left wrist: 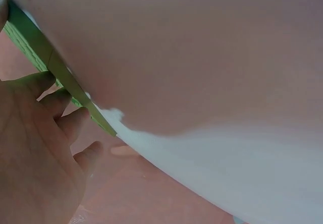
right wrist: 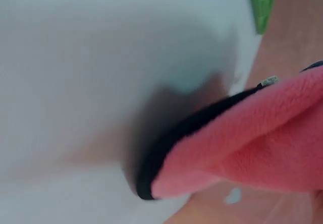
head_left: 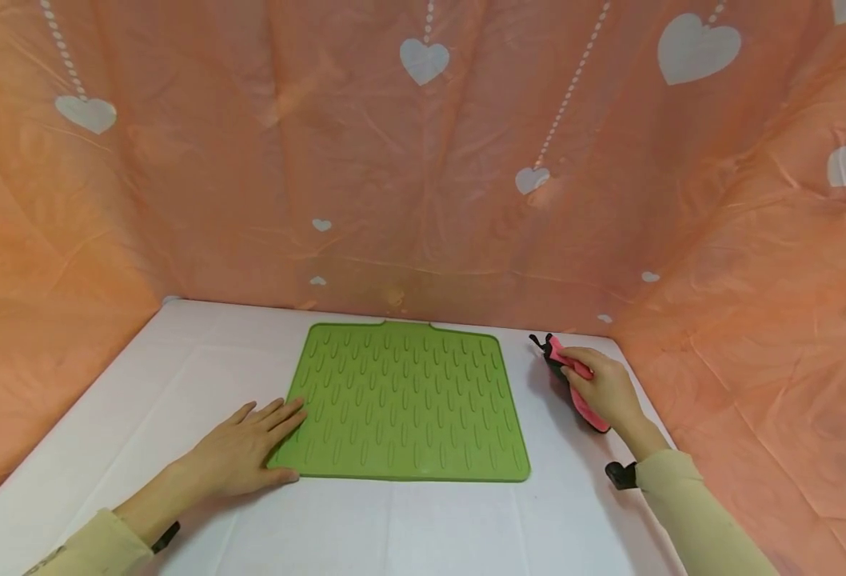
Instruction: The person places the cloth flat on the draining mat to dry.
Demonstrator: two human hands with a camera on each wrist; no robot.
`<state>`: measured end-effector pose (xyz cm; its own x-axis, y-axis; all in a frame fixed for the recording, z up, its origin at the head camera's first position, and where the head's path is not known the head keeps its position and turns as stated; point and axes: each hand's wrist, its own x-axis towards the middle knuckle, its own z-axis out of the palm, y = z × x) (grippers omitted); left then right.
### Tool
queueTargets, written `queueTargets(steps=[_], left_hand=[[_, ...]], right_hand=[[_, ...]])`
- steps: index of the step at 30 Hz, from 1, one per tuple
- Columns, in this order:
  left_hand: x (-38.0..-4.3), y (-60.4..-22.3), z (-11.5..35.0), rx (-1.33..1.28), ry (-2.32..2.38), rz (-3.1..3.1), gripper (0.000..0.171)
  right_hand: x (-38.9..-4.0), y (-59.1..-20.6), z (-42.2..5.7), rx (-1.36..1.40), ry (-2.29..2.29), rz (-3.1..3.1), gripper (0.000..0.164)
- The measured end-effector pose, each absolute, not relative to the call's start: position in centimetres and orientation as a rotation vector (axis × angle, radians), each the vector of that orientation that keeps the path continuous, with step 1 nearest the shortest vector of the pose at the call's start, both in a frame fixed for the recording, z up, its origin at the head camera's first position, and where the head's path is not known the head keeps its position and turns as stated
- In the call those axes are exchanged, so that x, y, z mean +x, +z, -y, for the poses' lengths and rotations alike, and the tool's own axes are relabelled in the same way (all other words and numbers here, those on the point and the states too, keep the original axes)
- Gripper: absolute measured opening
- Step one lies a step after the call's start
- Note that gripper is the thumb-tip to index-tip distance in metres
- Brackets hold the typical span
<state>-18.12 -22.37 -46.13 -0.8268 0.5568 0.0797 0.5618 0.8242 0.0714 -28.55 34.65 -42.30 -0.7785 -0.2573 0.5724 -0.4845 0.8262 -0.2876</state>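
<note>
A green mat point(head_left: 401, 400) with raised oblong ridges and a short tab at its far edge lies flat on the white-covered table. Spread fingers of my left hand point(head_left: 246, 450) rest on its left edge; the left wrist view shows the fingertips along the mat's edge point(left wrist: 58, 67). To the right of the mat, my right hand point(head_left: 606, 388) pinches a folded pink plush cloth point(head_left: 587, 410) with black trim, a dark side and a black loop at its far end. In the right wrist view the cloth point(right wrist: 242, 143) fills the lower right, and the holding fingers are mostly hidden.
Orange fabric point(head_left: 365, 168) printed with white hearts stands behind the table and along both sides. The white tablecloth point(head_left: 459, 524) surrounds the mat. A black band point(head_left: 620, 475) with a device sits at my right wrist.
</note>
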Motion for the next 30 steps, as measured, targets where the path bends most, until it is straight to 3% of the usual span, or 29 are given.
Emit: queueTargets(steps=[15, 30], left_hand=[[-18.2, -46.3, 22.2, -0.911, -0.145, 2.952, 0.089], [-18.3, -46.6, 22.3, -0.893, -0.147, 2.962, 0.090]], right_hand=[[-29.2, -38.6, -25.6, 0.837, 0.798, 2.149, 0.033], [-30.2, -39.2, -16.2, 1.078, 0.840, 2.230, 0.029]])
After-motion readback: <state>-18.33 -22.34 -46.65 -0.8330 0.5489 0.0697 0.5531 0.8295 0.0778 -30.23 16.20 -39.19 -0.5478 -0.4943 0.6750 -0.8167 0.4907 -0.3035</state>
